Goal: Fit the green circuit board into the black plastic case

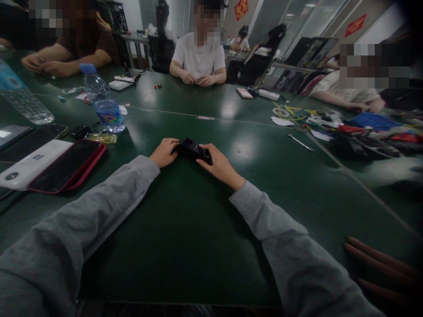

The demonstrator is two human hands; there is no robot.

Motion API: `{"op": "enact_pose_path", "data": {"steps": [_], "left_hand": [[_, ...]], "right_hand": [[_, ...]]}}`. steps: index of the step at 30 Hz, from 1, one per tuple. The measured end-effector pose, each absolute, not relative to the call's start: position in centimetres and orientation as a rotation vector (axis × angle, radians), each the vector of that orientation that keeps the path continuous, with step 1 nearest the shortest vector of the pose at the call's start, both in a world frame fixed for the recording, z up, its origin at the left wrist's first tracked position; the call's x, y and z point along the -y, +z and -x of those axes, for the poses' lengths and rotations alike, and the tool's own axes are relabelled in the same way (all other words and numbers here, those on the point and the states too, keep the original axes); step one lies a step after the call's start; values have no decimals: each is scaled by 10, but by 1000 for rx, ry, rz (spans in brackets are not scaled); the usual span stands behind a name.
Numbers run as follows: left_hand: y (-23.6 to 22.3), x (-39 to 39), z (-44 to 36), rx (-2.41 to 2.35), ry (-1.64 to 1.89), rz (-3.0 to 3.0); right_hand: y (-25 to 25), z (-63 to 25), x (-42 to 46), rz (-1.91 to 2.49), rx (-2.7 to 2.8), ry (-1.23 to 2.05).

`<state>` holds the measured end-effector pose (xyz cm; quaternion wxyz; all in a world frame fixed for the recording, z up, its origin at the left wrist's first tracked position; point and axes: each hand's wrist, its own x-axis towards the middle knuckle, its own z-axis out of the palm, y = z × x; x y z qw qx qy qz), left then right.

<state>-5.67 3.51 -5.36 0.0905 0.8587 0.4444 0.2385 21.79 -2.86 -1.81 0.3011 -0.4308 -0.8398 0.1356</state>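
A small black device with a little screen (191, 144) lies on or just above the green table in front of me; its exact kind is unclear. My right hand (220, 165) grips its right end, thumb in front and fingers over the top. At the opposite end, my left hand (164, 152) has curled fingers against the left edge. Part of the device's right side is hidden by my right fingers.
Left of me are phones (68, 167), a white power bank (36, 163) and a water bottle (105, 105). Rightward lie a wrench (300, 142) and a cable heap (297, 114). Another person's fingers (380, 264) rest at lower right. People sit around the table (185, 229).
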Motion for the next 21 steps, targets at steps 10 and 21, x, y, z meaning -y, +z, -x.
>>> {"op": "enact_pose_path", "data": {"steps": [10, 21], "left_hand": [[-52, -34, 56, -1318, 724, -2537], [-52, -35, 56, -1325, 690, -2518]], "right_hand": [[-26, -218, 25, 1120, 2225, 340], [-25, -217, 26, 1099, 2214, 356]]}}
